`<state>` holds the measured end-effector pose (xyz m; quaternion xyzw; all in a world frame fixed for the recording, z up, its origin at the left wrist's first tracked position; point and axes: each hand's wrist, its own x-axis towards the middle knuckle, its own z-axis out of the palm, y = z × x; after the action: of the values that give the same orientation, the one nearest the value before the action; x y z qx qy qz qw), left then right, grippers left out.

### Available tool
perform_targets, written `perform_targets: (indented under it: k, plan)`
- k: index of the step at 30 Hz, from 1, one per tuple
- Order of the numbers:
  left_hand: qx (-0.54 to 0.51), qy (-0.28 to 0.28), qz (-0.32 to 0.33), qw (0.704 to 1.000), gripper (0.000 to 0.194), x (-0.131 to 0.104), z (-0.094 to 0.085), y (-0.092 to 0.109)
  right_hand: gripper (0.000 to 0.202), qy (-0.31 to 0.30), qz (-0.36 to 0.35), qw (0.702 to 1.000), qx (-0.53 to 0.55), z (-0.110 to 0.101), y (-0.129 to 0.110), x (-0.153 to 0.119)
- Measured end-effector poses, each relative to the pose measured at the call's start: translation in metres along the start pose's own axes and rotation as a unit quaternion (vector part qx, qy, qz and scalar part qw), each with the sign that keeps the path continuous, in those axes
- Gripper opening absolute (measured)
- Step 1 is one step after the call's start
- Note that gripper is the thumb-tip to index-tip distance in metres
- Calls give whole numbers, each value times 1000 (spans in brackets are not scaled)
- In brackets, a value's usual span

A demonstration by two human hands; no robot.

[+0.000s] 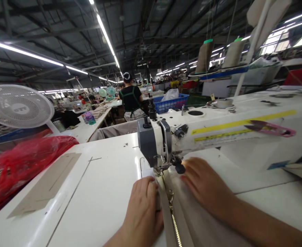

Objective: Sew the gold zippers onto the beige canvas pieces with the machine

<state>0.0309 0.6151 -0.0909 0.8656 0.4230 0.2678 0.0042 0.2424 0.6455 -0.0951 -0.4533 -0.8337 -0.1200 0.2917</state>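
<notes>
Two bare hands are working apart at a sewing machine, with the clock dial centring on the slider of a gold-toothed zipper. At between eight and nine o'clock, the left hand is resting beside the zipper's edge, seemingly keeping it straight; toward two-thirty, the right hand is lying over beige fabric, apparently holding it flat near the machine's head. Whether either hand is pinching the material, one cannot tell. Snips are resting against the machine's arm at two o'clock, probably for easy reach. The zipper is lying between the hands, running from the needle area toward six o'clock, closer to the left.
</notes>
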Motion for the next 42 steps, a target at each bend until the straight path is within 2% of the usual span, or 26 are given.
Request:
perform_targets:
  k: [2,6,15,21,28,30,32,36,39,42]
  plan:
    - [-1,22,18,1000,48,-5,5,-5,32,7,-76,995,69,5,-18,-5]
    - [-1,-39,65,997,49,-6,8,-12,40,-62,-97,988,103,12,-33,-8]
    - [12,-67,107,992,49,5,1,-6,41,-74,-92,984,133,10,-26,-6]
    - [-8,-49,110,993,50,10,4,-12,40,-77,-82,978,173,13,-24,-2]
    - [-23,-40,84,995,41,16,8,-17,20,-61,-69,962,256,5,-19,10]
    - [-21,-38,82,996,43,14,7,-17,9,-68,-64,967,237,4,-19,10]
    - [-11,-32,97,995,42,12,6,-16,7,-65,-59,978,187,6,-22,8]
    - [11,-29,148,989,36,6,1,-14,19,5,-88,993,75,6,-38,-6]
    - [20,-16,164,986,33,2,0,-11,27,41,-94,992,73,0,-53,-23]
    - [32,2,170,985,27,1,1,-7,28,72,-153,985,45,-6,-60,-39]
